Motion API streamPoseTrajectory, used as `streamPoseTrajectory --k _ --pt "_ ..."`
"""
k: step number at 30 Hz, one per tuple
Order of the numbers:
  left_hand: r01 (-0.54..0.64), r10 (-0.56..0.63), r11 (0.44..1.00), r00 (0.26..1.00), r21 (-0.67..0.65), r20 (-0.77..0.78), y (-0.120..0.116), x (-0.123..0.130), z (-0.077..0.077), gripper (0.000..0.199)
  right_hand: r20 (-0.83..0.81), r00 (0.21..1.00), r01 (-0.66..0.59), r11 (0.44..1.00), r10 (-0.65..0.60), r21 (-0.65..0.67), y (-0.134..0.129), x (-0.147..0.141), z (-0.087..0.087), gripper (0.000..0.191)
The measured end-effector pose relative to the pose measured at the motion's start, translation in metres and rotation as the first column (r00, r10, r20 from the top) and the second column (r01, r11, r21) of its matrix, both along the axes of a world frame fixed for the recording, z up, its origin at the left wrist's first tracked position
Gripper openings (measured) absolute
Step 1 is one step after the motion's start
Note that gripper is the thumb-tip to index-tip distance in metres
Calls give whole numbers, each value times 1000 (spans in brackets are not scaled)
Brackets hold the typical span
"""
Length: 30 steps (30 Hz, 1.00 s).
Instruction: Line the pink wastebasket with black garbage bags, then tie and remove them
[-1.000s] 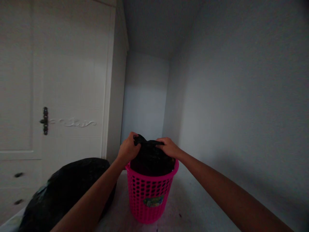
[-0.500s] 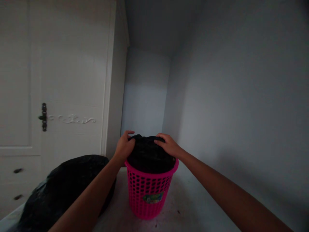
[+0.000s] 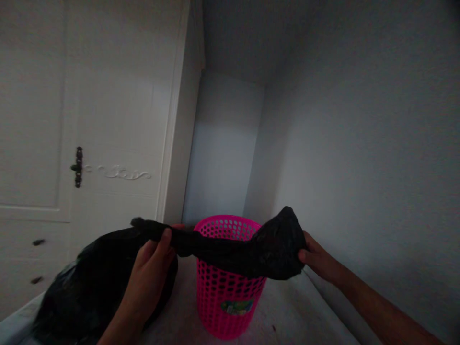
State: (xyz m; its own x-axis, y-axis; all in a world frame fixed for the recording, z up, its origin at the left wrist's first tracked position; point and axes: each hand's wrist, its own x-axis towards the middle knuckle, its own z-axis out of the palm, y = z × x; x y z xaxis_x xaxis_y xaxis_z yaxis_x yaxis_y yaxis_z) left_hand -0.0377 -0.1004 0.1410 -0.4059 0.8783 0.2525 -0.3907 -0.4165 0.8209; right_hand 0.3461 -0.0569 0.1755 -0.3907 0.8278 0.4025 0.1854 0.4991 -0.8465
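Note:
A black plastic bag point(image 3: 230, 254) is stretched sideways across the front of a pink perforated basket point(image 3: 230, 297). My left hand point(image 3: 153, 268) pinches the bag's narrow, gathered end, left of the basket. At the other side, my right hand point(image 3: 318, 258) grips its wider, bunched end, right of the rim. The basket stands upright, and the holes of its back inner wall show above the bag. A coloured label is on its front.
A large, full-looking black bag point(image 3: 86, 287) lies at the left, partly behind my left forearm. Beyond it stands a white wardrobe point(image 3: 118, 110) with dark handles. A grey-blue wall point(image 3: 359, 143) rises on the right. The basket rests on a pale surface point(image 3: 287, 316).
The black bag has come up out of the basket and is now stretched in front of it. My hands have moved apart, left and right. The view has shifted slightly.

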Motion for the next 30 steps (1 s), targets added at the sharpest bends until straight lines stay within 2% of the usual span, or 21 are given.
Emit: streamPoseTrajectory --k 2,5,7,10,12,14,16,18,19,20,21,23,24,26,28,30 --pt "138 -132 990 969 -14 211 -9 4 -14 46 122 991 58 997 -64 52 -6 13 -7 70" --pt "269 -230 962 880 -37 415 -10 11 -23 42 183 965 159 974 -188 159 -12 17 -5 82" --pt "284 -217 956 856 -76 469 -6 16 -20 34 200 945 208 946 -260 247 -17 11 4 79" --pt "242 -150 962 859 -129 490 -4 21 -8 21 164 936 236 900 -312 366 -29 -7 23 71" --pt "226 -157 970 859 -85 487 -6 21 -2 16 122 950 222 895 -289 386 -41 -23 34 65" --pt "241 -222 970 864 16 452 -9 18 -1 11 89 975 163 926 -204 341 -50 -38 42 59" --pt "256 -263 964 887 71 378 -13 14 -3 30 94 994 27 975 -49 219 -56 -52 46 57" --pt "228 -226 973 917 36 329 -17 12 -3 39 180 980 -100 992 84 81 -58 -64 45 55" --pt "206 -197 979 927 5 321 -18 12 -2 38 276 956 -121 991 101 57 -58 -69 43 52" --pt "183 -165 983 932 -24 323 -19 13 1 33 393 918 -106 991 63 88 -58 -73 40 52" --pt "167 -144 985 933 -45 329 -19 15 5 28 507 862 -74 983 -21 167 -58 -78 37 55" --pt "159 -125 985 930 -72 346 -18 18 13 21 663 712 -35 931 -231 363 -58 -84 30 54" --pt "154 -112 984 926 -92 360 -17 20 17 19 705 641 -37 905 -303 423 -58 -85 27 45" --pt "145 -83 980 922 -139 378 -14 22 21 14 758 547 -55 889 -354 455 -57 -84 22 27" --pt "158 -86 972 930 -176 358 -11 24 19 10 785 519 -75 897 -338 435 -55 -78 20 30" --pt "177 -109 965 943 -196 313 -7 26 15 7 775 549 -84 902 -313 423 -53 -69 20 40"
